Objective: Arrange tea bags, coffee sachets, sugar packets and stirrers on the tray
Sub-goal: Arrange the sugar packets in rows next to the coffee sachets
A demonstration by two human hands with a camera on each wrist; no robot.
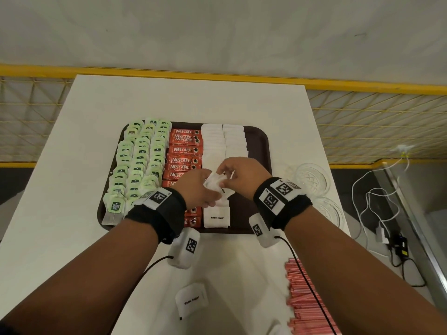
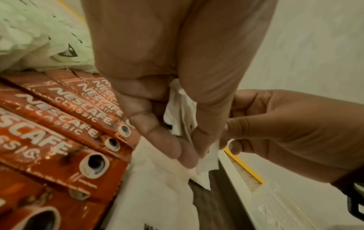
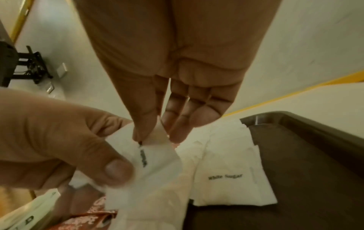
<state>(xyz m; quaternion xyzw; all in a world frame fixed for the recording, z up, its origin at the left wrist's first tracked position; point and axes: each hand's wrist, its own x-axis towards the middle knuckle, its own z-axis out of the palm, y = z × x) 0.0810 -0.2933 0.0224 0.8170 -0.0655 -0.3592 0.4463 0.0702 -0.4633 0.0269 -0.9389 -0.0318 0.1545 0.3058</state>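
A dark brown tray [image 1: 260, 141] holds rows of green tea bags [image 1: 137, 160], red coffee sachets [image 1: 185, 151] and white sugar packets [image 1: 223, 141]. Above the tray's middle my left hand [image 1: 198, 189] grips a bunch of white sugar packets [image 1: 214, 183] [image 2: 183, 112]. My right hand [image 1: 238, 176] pinches the top edge of one packet [image 3: 155, 149] in that bunch between thumb and fingers [image 3: 145, 124]. One sugar packet [image 1: 216, 216] lies flat near the tray's front edge. A loose sugar packet [image 1: 192, 301] sits on the table close to me. Pink stirrers [image 1: 304, 301] are piled at the front right.
Clear glass bowls [image 1: 313, 177] stand on the white table [image 1: 188, 100] right of the tray. A yellow mesh railing [image 1: 375, 122] runs behind the table. White cables [image 1: 372, 209] trail on the floor at the right.
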